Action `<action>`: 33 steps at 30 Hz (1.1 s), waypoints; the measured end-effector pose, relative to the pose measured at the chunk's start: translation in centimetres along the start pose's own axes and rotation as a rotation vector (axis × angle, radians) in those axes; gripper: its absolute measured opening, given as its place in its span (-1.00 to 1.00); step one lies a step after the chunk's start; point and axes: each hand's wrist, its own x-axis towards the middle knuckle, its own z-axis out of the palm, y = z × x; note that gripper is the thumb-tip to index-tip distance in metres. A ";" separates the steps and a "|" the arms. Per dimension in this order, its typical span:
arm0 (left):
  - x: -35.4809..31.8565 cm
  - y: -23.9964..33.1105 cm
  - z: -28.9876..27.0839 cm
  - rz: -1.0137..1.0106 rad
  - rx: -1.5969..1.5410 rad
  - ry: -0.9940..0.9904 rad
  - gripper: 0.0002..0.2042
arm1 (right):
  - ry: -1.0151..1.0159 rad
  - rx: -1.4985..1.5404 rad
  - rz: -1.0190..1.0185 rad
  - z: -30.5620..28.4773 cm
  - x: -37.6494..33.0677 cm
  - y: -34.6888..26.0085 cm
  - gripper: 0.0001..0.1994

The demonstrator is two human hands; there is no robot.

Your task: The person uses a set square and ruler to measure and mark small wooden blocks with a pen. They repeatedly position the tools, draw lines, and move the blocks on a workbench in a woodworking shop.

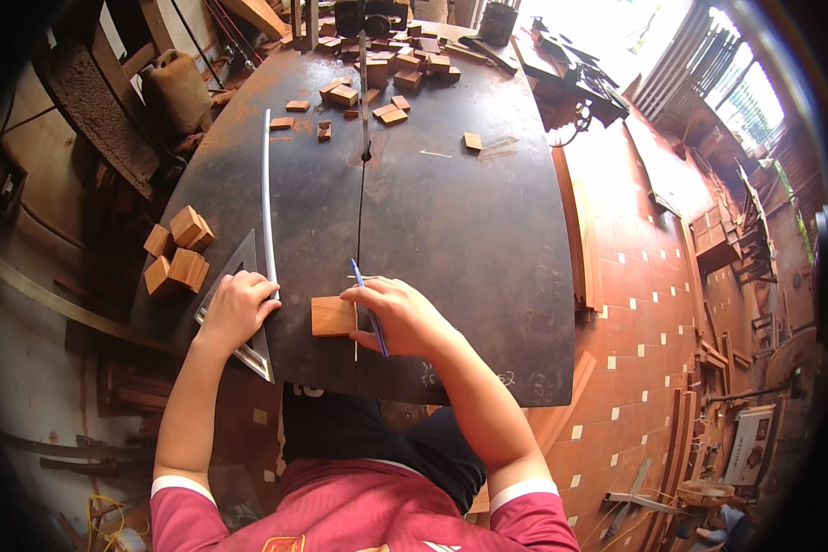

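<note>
Your right hand (pixel 394 317) held a slim blue pen (pixel 378 330), its thumb and forefinger at the right edge of a squat, orange-brown wooden block (pixel 331 316); firmness could not be told. Your left hand (pixel 237 308) curled at the near end of a long, silver metal strip (pixel 268 202), over a grey triangular set square (pixel 240 257); whether it gripped either was unclear. Steadied on one side only, the block might have turned, and the shared pen left a stray mark. Leaning leftward could have skewed the set square. The block, on the dark metal desk's (pixel 469 230) near part, showed a smooth, squarish top and shaded near side.
</note>
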 end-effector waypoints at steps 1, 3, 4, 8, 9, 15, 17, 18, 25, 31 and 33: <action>0.0 -0.1 0.1 0.007 0.002 0.002 -0.80 | -0.001 -0.005 0.003 0.0 0.0 -0.1 -0.46; 0.0 -0.1 -0.1 0.011 0.009 0.002 -0.80 | -0.009 0.000 0.007 0.0 0.1 -0.1 -0.46; 0.0 0.0 -0.2 0.011 0.013 0.000 -0.80 | -0.013 0.003 0.009 0.0 0.2 -0.1 -0.46; 0.3 0.0 -0.1 0.017 0.020 0.003 -0.80 | -0.009 0.011 0.010 0.1 0.0 0.0 -0.44; 0.3 0.0 -0.1 0.018 0.020 0.003 -0.80 | -0.003 0.008 0.004 0.1 0.0 0.0 -0.44; 0.3 0.1 -0.3 0.023 0.017 0.015 -0.79 | -0.012 0.015 0.016 0.1 0.1 -0.1 -0.45; 0.3 0.1 -0.1 0.034 0.009 0.040 -0.79 | -0.023 0.017 0.028 0.0 0.1 -0.2 -0.46; 0.3 0.1 -0.1 0.031 0.008 0.036 -0.79 | -0.029 0.021 0.034 -0.1 0.1 -0.2 -0.46; 0.3 -0.2 0.0 0.030 0.000 0.019 -0.79 | -0.025 0.001 0.009 -0.1 0.2 -0.2 -0.46; 0.5 0.0 -0.1 0.031 0.007 0.011 -0.79 | -0.009 0.014 0.022 0.0 0.1 -0.1 -0.46; 0.5 -0.1 0.0 0.038 0.012 0.015 -0.78 | -0.011 0.008 0.026 0.0 0.1 -0.2 -0.47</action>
